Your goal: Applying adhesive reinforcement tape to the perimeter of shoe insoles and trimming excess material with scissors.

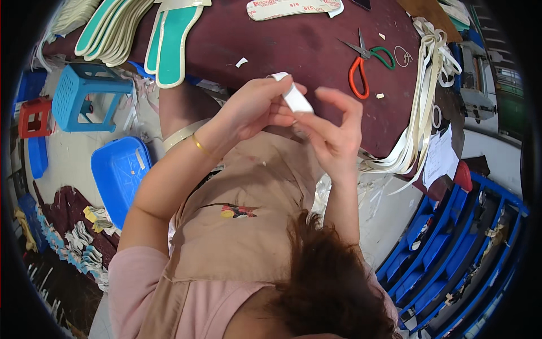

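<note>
My two hands meet above my lap at the table's near edge. Between them is a short, flat white strip (297,100), one end of it curling over the fingers. The left hand (261,106), with a gold bangle at its wrist, is closed on the strip between thumb and fingers. At the strip's lower end, the right hand (332,129) pinches it low down while a forefinger stands raised and bent. Open-bladed scissors (366,54) with one red and one green handle lie on the table to the right of both hands.
The dark red tabletop (282,45) bears green-faced insole-shaped pieces (171,51) at left and a bundle of pale strips (420,113) at right. A blue stool (84,96) and blue basin (119,175) stand on the left; a blue rack (446,254) is at lower right.
</note>
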Demonstrator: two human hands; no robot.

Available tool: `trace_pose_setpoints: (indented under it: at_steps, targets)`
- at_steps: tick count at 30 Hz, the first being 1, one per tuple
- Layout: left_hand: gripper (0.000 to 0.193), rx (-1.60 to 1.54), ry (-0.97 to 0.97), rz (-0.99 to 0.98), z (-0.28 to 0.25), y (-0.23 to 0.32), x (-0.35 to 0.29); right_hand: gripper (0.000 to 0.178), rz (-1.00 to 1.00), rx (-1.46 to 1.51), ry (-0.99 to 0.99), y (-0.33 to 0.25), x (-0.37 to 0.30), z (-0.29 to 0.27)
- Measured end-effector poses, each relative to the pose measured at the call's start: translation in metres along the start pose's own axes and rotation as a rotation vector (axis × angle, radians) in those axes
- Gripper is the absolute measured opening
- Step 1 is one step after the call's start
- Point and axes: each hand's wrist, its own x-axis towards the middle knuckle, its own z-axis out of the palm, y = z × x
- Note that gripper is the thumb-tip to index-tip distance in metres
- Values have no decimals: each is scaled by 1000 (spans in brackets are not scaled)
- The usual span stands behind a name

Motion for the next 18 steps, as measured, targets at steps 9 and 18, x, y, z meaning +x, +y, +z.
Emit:
trace_pose_setpoints:
  at_steps: [9,18]
  targets:
    - [30,-22,224,453,-13,4,-26,15,264,643,-17,1,-46,-21]
    - [30,-53,299,711,-27,22,-25,8,720,640,446,21,-166,-126]
